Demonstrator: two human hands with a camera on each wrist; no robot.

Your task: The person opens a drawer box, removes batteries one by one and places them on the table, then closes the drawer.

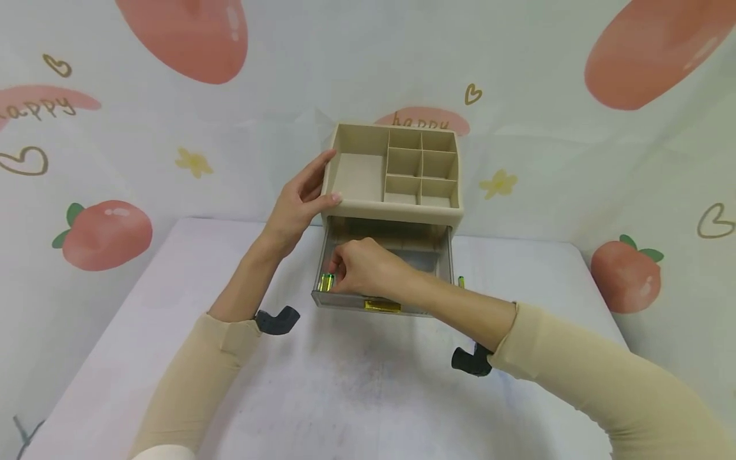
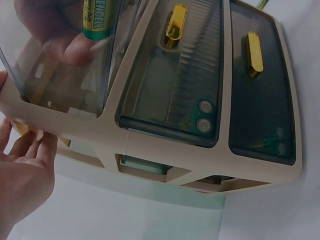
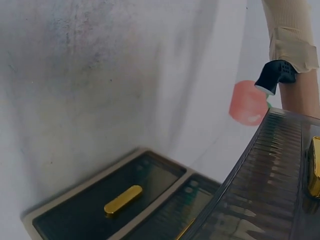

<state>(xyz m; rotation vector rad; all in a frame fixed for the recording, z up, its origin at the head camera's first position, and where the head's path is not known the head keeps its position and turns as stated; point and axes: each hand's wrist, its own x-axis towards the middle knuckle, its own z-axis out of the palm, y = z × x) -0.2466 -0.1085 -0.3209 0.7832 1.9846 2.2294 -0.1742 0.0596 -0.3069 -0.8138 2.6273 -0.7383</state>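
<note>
A beige desktop organizer [image 1: 397, 211] stands with its clear top drawer [image 1: 451, 255] pulled out. My left hand [image 1: 296, 207] grips the organizer's left side, thumb on the top rim; its fingers lie against the side in the left wrist view. Inside the drawer, my right hand [image 1: 370, 268] has bent fingers and thumb pinched at a green-and-gold battery [image 1: 328, 282] in the front left corner. Through the clear drawer wall, the left wrist view shows a battery [image 2: 100, 20] against those fingertips. The right wrist view shows the drawer's clear wall [image 3: 255, 180], not the right hand's fingers.
Two lower drawers with gold handles [image 2: 254, 52] are closed, and battery ends [image 2: 205, 106] show inside the middle one. Another green battery [image 1: 461, 281] is on the table right of the organizer. Divided compartments [image 1: 422, 166] form the organizer's top. A fruit-print cloth [image 1: 276, 83] hangs behind.
</note>
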